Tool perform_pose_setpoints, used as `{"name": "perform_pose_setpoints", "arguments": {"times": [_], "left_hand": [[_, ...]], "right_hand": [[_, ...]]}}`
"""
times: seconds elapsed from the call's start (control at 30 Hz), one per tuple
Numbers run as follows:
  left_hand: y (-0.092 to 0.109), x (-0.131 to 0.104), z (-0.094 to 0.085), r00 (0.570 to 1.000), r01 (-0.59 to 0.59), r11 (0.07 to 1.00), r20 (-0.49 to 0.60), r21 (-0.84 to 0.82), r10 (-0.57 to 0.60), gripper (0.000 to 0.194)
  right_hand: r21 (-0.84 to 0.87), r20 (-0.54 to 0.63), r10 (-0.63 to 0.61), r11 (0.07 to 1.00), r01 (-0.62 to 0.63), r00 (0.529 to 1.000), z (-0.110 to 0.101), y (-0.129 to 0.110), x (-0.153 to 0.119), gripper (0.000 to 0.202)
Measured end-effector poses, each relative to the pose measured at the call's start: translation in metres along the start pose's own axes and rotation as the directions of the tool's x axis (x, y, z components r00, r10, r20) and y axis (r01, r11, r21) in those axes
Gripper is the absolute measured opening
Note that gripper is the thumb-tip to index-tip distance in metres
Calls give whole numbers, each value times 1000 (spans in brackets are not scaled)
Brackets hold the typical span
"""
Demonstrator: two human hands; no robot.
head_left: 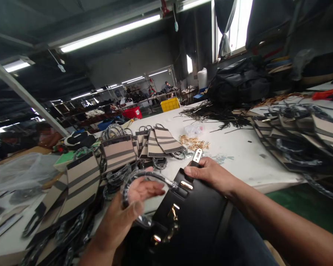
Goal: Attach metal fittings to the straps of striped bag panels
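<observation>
A black handbag panel (195, 218) with gold metal fittings lies tilted in front of me. From its top edge rises a looped handle (155, 174) wrapped in clear plastic. My left hand (130, 205) is at this loop, slightly blurred, fingers stretched out and thumb apart; whether it touches the handle I cannot tell. At the far corner, my right hand (211, 173) is closed on the handbag, thumb on top by a short black strap. A gold slotted plate (197, 155) tips that strap. Gold hardware (174, 211) sits between the handle's ends.
Striped beige-and-black bag pieces (83, 181) with wrapped handles crowd the left, and more bag pieces (296, 136) lie at right. On the white table (233, 147) are gold metal parts (194, 142) and dark cords (219, 116). Yellow (170, 105) and red crates (132, 112) stand beyond.
</observation>
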State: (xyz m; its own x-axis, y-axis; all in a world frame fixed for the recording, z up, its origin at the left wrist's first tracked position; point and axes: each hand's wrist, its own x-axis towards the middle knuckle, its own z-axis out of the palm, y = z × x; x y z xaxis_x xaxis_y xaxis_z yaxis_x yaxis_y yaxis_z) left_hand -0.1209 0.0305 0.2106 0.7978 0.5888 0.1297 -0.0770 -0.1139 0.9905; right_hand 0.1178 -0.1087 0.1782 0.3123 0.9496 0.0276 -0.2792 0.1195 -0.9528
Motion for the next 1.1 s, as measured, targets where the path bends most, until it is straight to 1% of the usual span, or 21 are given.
{"name": "perform_pose_setpoints", "arguments": {"times": [0.07, 0.1, 0.13, 0.2, 0.23, 0.3, 0.37, 0.4, 0.43, 0.47, 0.53, 0.6, 0.63, 0.67, 0.7, 0.77, 0.83, 0.9, 0.97, 1.03, 1.1], "left_hand": [[-6, -5, 3, 966, 168, 972, 222, -164, -130, 98], [-13, -8, 5, 948, 224, 951, 274, -215, -161, 101], [-21, -10, 7, 942, 254, 935, 283, -249, -181, 100], [-42, -16, 10, 947, 288, 916, 224, -279, -229, 86], [-52, -18, 10, 948, 306, 907, 183, -289, -261, 77], [-72, -21, 8, 938, 345, 877, 109, -335, -328, 63], [-86, -22, 5, 918, 379, 830, 49, -409, -395, 57], [-90, -22, 3, 906, 387, 807, 23, -446, -422, 56], [-93, -21, 3, 894, 393, 788, -2, -474, -448, 55], [-95, -19, 3, 882, 398, 774, -25, -492, -470, 54], [-98, -15, 4, 868, 405, 761, -47, -507, -494, 55], [-100, -10, 7, 861, 418, 752, -41, -510, -506, 56], [-101, -9, 9, 861, 422, 748, -32, -512, -507, 56], [-102, -7, 10, 863, 423, 744, -21, -517, -505, 56], [-103, -7, 11, 866, 423, 741, -10, -523, -501, 55], [-105, -9, 12, 872, 416, 736, 4, -534, -490, 54], [-106, -13, 10, 879, 405, 743, 4, -532, -477, 54], [-110, -18, 9, 901, 389, 770, 35, -506, -432, 56], [-116, -23, 11, 927, 370, 801, 130, -471, -352, 64], [-125, -25, 15, 932, 355, 824, 237, -443, -274, 75], [-131, -26, 20, 925, 350, 840, 297, -416, -238, 82]], "right_hand": [[-33, 29, -3, 999, 4, 1000, 4, 9, 4, 56], [-71, 33, -1, 997, 3, 999, 5, 16, 8, 56], [-136, 28, -8, 991, 12, 1000, 5, 23, 11, 57], [-339, -24, -70, 939, 57, 997, 1, 37, 19, 57], [-454, -71, -131, 887, 85, 989, -3, 43, 22, 58], [-651, -182, -287, 752, 103, 941, -13, 51, 24, 59], [-773, -255, -399, 631, 62, 881, -24, 52, 18, 63], [-809, -259, -412, 587, 37, 873, -29, 52, 12, 66], [-825, -240, -385, 564, 21, 891, -31, 51, 4, 68], [-820, -201, -313, 572, 15, 928, -32, 50, -5, 69], [-735, -63, -69, 678, 0, 996, -26, 53, -23, 66], [-591, 94, 132, 805, -51, 987, -13, 63, -37, 59], [-541, 140, 158, 839, -58, 977, -5, 70, -40, 54], [-522, 147, 126, 852, -32, 981, 2, 78, -40, 49], [-540, 118, 42, 841, 28, 992, 8, 85, -37, 42], [-660, 8, -185, 737, 144, 983, 13, 96, -27, 27], [-786, -51, -329, 596, 166, 943, 11, 101, -15, 19], [-859, -39, -322, 495, 133, 946, 5, 100, -6, 14], [-912, 7, -253, 394, 109, 968, 0, 97, -2, 18], [-960, 37, -185, 265, 87, 982, -5, 95, 0, 22], [-985, 69, -129, 150, 88, 989, -10, 98, 1, 25]]}}
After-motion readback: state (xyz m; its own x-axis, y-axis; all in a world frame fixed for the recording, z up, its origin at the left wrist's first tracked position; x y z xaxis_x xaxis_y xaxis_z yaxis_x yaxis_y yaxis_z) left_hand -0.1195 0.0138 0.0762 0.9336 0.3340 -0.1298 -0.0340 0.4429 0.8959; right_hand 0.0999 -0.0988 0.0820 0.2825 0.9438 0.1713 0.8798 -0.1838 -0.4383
